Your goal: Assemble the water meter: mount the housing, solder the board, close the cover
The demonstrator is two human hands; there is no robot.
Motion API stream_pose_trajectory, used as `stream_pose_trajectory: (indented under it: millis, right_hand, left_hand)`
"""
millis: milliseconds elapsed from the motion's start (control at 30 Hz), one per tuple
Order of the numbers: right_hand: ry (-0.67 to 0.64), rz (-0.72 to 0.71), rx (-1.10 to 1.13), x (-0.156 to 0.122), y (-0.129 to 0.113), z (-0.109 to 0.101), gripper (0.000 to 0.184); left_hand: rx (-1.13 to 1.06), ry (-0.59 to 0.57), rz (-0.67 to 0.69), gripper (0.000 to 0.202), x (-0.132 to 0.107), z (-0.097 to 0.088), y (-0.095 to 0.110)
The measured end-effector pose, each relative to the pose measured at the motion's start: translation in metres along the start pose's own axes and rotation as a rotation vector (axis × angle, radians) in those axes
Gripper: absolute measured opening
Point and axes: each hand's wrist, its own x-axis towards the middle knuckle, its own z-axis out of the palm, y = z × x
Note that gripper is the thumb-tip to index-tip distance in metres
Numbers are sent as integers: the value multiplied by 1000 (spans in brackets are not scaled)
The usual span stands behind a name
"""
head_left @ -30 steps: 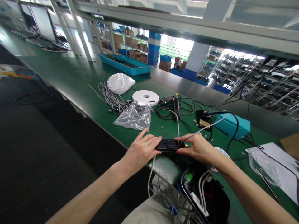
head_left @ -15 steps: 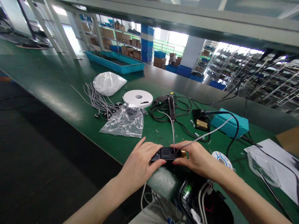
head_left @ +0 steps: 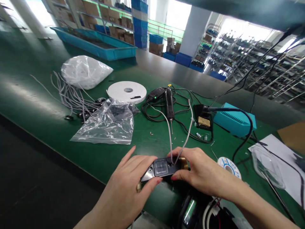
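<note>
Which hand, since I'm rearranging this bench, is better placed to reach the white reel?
Probably the right hand: it is nearer the reel, on the same side of the black housing, while the left hand would have to cross over.

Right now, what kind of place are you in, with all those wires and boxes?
It looks like a factory workshop for building electronics. A long green workbench runs through it, a teal soldering station sits on it near loose grey wires, and shelves of cardboard boxes stand behind.
</note>
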Motion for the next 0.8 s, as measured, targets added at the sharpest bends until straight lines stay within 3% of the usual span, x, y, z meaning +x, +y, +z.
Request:
stream_pose_trajectory:
  millis: [133, 233, 367, 467, 533, 600, 700, 800]
  right_hand:
    - [17, -21, 23, -1, 8, 6, 39]
    - [103, -88, -8, -10, 16, 10, 43]
    - [447, -102, -147, -28, 7, -2, 20]
    - [639, -285, -223, -28, -16, -16, 11]
    - [534, -460, -235, -13, -29, -20, 14]
    - [314, -511, -277, 14, -35, -18, 18]
    - [106, -269, -493, 61, -32, -10, 19]
    - [64, -154, -586, 96, -25, -4, 20]
  left_hand:
    - [19, 30, 7, 28, -1, 2, 4]
    - [27, 53, 3, 28, -2, 3, 7]
    - [-1, 83, -25, 24, -3, 3, 11]
    - [-32, 66, -57, 22, -1, 2, 14]
    - [-44, 42, -75, 22, -1, 1, 16]
    - [-49, 31, -79, 23, -1, 0, 18]
    - [-56, 19, -90, 24, -1, -1, 19]
    - [-71, 10, -109, 23, -1, 0, 18]
